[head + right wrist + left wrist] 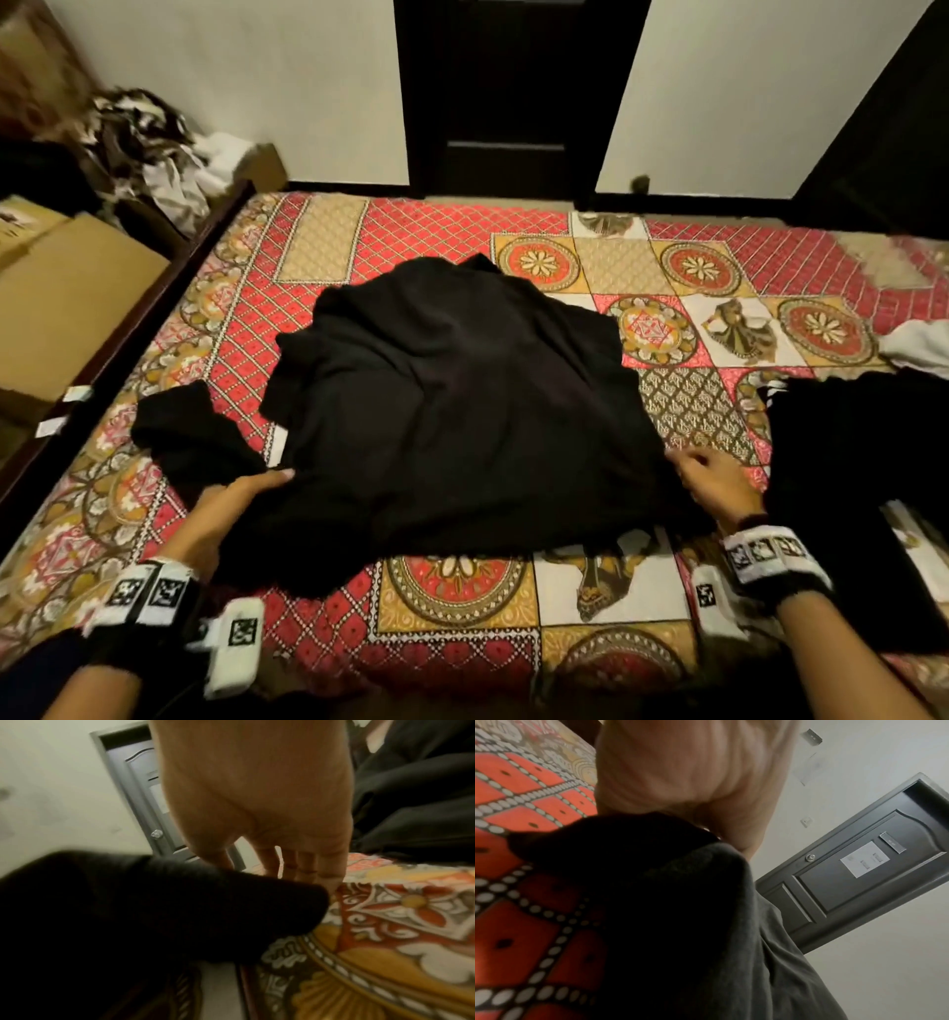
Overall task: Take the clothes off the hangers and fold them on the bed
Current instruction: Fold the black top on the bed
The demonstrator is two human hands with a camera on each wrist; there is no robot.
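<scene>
Black fabric of the garment (462,406) lay heaped mid-bed (462,616), its near hem pinched at one corner by the left hand (241,493) and at the other by the right hand (719,483). Beyond lay the patterned bedspread (693,272), then the dark door (513,92). Judged risk: uneven pulling could bunch the cloth, or drag it into the smaller black piece (190,437) just beside.
</scene>
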